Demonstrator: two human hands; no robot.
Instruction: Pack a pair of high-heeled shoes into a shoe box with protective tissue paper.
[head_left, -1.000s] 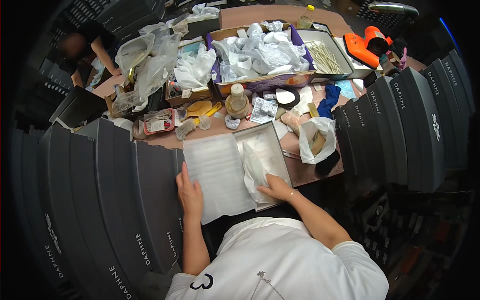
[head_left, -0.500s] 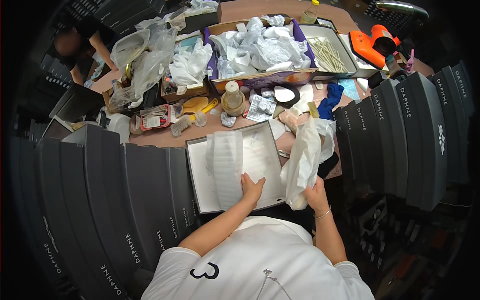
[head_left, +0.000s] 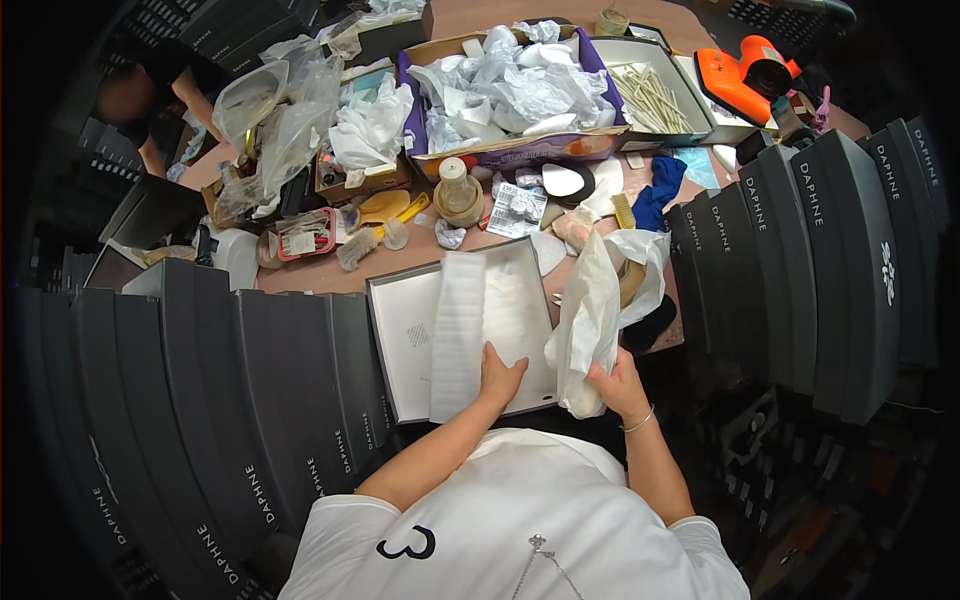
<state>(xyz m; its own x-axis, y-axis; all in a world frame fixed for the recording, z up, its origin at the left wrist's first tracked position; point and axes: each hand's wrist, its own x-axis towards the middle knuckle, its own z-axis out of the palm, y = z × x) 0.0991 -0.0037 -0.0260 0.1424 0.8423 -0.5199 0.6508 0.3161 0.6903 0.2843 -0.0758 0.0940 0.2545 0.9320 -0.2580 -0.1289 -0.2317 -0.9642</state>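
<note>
On the counter (head_left: 310,277), foam (head_left: 459,325) is apparently steadied in the centre-frame box (head_left: 400,350) by the left hand (head_left: 502,378), grip spread, while white paper (head_left: 583,335) is clasped by the right hand (head_left: 622,385).

From afar I see through one head-worn fisheye, tipped down and forward, the white shirt (head_left: 520,520) close below, left hand (head_left: 500,376) and right hand (head_left: 621,386) mid-frame, the table (head_left: 320,277) beyond.

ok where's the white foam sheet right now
In the head view, the foam sheet lies across the middle of the open box, the left hand at its lower right edge, the white wrapping in the right hand farther right.
</note>
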